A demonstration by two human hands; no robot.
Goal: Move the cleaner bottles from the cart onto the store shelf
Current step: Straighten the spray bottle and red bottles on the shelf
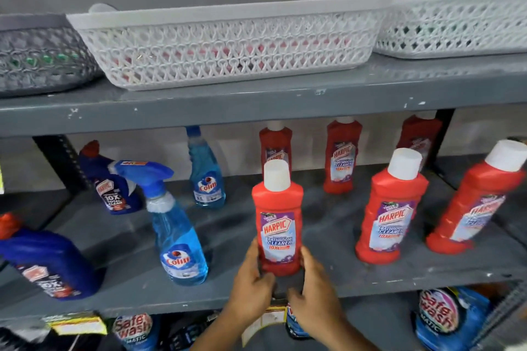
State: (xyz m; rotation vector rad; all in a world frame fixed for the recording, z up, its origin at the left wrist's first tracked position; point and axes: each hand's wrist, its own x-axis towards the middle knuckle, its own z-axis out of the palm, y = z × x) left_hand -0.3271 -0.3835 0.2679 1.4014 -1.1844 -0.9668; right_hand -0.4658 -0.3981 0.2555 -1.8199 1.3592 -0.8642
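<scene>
A red Harpic bathroom cleaner bottle point(278, 216) with a white cap stands upright near the front of the grey shelf point(328, 273). My left hand point(251, 285) presses its lower left side and my right hand point(313, 291) its lower right side. Two more red bottles point(390, 208) point(479, 202) stand to the right in the front row. Three red bottles point(342, 157) stand behind them. The cart is out of view.
Blue Colin spray bottles point(174, 225) point(206, 171) and dark blue Harpic bottles point(48, 259) point(111, 179) fill the shelf's left half. White baskets point(228, 45) and a grey basket point(40, 57) sit on the shelf above. Safe Wash pouches point(439, 313) lie on the shelf below.
</scene>
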